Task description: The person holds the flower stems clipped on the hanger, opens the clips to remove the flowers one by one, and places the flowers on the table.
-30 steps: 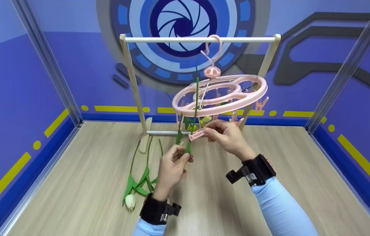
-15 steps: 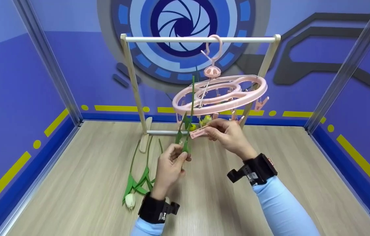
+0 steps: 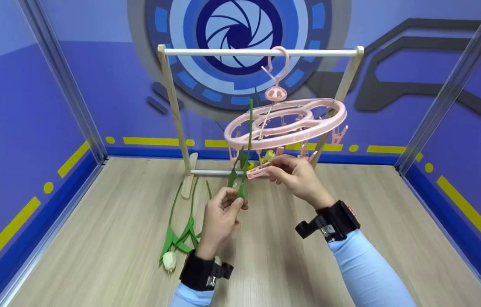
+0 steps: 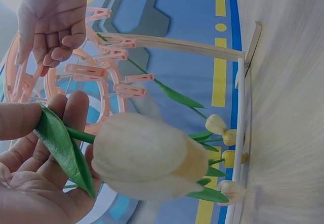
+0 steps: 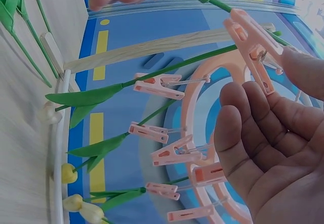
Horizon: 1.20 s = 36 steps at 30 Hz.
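Note:
My left hand (image 3: 221,217) pinches the green stem (image 3: 250,123) of an artificial tulip, near its leaf. The tulip is upside down; its white bloom (image 4: 147,150) fills the middle of the left wrist view. With thumb and fingers, my right hand (image 3: 298,181) pinches a pink clothespin (image 5: 253,39) that hangs from a round pink clip hanger (image 3: 285,137). The clothespin's tip meets the stem in the right wrist view, but I cannot tell whether it clamps it. Several tulips (image 5: 91,98) hang head down from other clips behind.
A wooden stand with a white top bar (image 3: 215,52) carries the hanger by its hook. More tulips, one with a white bloom (image 3: 169,261), lie on the wooden table (image 3: 108,238) left of my left hand. Blue printed panels (image 3: 95,98) enclose the back and sides.
Over the first half second the left hand and its tulip stem shift slightly left, and the clothespin tip rises a little. Since then both hands stay almost still.

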Available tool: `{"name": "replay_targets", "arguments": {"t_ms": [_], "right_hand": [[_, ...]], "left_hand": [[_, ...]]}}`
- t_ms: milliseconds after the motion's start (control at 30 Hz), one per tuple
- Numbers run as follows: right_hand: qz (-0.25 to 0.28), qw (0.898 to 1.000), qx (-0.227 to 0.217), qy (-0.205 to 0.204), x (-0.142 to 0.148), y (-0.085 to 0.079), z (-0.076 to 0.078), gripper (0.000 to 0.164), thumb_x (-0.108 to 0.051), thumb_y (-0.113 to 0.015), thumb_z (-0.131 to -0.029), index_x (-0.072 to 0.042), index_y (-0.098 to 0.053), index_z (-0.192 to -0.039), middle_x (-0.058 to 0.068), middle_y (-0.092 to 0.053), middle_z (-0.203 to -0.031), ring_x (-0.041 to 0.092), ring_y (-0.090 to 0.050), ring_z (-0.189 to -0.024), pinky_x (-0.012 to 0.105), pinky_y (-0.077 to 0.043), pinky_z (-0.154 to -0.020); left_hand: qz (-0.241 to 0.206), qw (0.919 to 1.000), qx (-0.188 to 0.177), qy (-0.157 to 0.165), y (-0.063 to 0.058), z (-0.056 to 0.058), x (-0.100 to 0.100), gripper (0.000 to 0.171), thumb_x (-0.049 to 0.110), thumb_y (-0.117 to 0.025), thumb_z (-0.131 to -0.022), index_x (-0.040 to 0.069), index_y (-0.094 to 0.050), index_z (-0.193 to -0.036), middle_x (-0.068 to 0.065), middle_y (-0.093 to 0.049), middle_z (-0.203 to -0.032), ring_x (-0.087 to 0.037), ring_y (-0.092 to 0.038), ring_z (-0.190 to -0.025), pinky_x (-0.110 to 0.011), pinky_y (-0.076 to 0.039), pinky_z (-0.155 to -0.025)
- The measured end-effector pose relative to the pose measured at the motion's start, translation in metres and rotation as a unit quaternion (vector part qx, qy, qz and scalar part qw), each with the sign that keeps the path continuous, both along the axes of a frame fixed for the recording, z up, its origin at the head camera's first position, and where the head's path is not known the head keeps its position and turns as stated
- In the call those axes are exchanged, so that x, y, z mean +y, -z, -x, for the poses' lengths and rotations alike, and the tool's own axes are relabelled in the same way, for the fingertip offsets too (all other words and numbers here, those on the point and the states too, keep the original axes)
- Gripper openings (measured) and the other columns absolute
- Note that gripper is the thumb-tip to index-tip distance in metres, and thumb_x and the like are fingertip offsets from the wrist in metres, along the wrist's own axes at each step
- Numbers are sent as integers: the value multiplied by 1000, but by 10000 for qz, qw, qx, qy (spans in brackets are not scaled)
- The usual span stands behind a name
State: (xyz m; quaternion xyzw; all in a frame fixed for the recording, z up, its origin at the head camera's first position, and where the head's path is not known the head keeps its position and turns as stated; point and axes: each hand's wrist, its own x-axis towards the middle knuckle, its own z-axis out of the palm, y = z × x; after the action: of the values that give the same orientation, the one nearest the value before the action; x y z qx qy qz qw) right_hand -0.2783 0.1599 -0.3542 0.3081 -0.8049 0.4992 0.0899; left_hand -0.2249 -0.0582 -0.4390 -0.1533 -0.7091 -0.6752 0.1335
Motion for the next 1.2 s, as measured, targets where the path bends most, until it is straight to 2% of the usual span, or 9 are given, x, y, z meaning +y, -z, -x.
{"name": "replay_targets", "arguments": {"t_ms": [233, 533, 833, 900, 1100, 1200], "right_hand": [[196, 9995, -205, -103, -1, 0, 0, 19, -5, -64, -102, 10, -69, -111, 27, -70, -91, 16, -66, -74, 27, -56, -69], [186, 9995, -209, -116, -1, 2, -1, 19, -6, -66, -101, 8, -70, -113, 19, -71, -91, 10, -65, -74, 24, -55, -68], [157, 9998, -128, -68, -1, 5, -1, 22, -6, -65, -102, 10, -69, -117, 22, -71, -90, 14, -67, -75, 24, -56, -69], [147, 9997, -171, -47, -2, 5, -1, 24, -6, -64, -102, 11, -68, -119, 23, -71, -91, 16, -68, -75, 24, -56, -69], [109, 9996, -247, -38, -3, 5, -1, 26, -7, -62, -103, 11, -67, -122, 20, -72, -94, 10, -67, -75, 24, -56, -69], [163, 9994, -286, -84, -4, 6, 1, 26, -8, -61, -104, 11, -67, -120, 19, -71, -93, 15, -68, -74, 24, -56, -68]], "left_hand": [[-83, 9999, -72, 1, 0, 0, 0, 11, 3, -63, -101, -3, -64, -110, -18, -73, -96, -28, -72, -88, -23, -47, -49], [-106, 9999, -38, -27, -2, 0, -1, 12, 1, -63, -101, -4, -65, -111, -18, -73, -97, -28, -72, -89, -24, -50, -54], [-180, 9998, 107, -14, -2, 0, -2, 12, -1, -64, -99, -6, -64, -110, -18, -73, -96, -27, -73, -88, -27, -57, -79], [-180, 9998, 115, -24, -2, 0, -2, 11, -1, -64, -99, -6, -64, -110, -18, -73, -96, -27, -73, -87, -27, -57, -80], [-178, 9998, 103, -57, -1, 0, -2, 11, 0, -64, -99, -6, -64, -110, -18, -73, -96, -28, -73, -87, -28, -57, -80], [-126, 9998, 104, -115, -1, 0, -3, 12, 1, -64, -100, -5, -65, -110, -17, -73, -96, -27, -73, -88, -28, -56, -80]]}}
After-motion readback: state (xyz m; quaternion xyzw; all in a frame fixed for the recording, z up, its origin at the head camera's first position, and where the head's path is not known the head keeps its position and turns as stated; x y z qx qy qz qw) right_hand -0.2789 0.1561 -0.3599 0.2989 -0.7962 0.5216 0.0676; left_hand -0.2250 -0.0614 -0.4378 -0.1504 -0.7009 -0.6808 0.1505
